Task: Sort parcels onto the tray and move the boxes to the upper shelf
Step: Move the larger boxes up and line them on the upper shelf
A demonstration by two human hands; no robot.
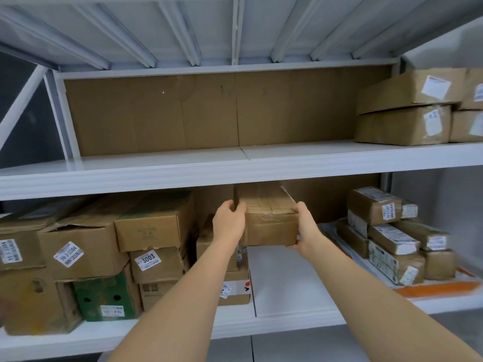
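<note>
A long brown box (pixel 269 220) is held between both hands, lifted clear of the lower shelf (pixel 290 283), its top just under the front edge of the upper shelf (pixel 183 176). Left hand (pixel 228 223) is wrapped around the box's left near corner, fingers curled over the top edge. Right hand (pixel 304 228) is clamped on the right near corner, thumb on top, fingers underneath. Boxes (pixel 407 111) are already stacked at the right end of the upper shelf. Small labelled parcels (pixel 392 239) are piled on the orange-edged tray (pixel 439 288) at lower right. Larger cartons (pixel 86 252) are stacked at lower left.
</note>
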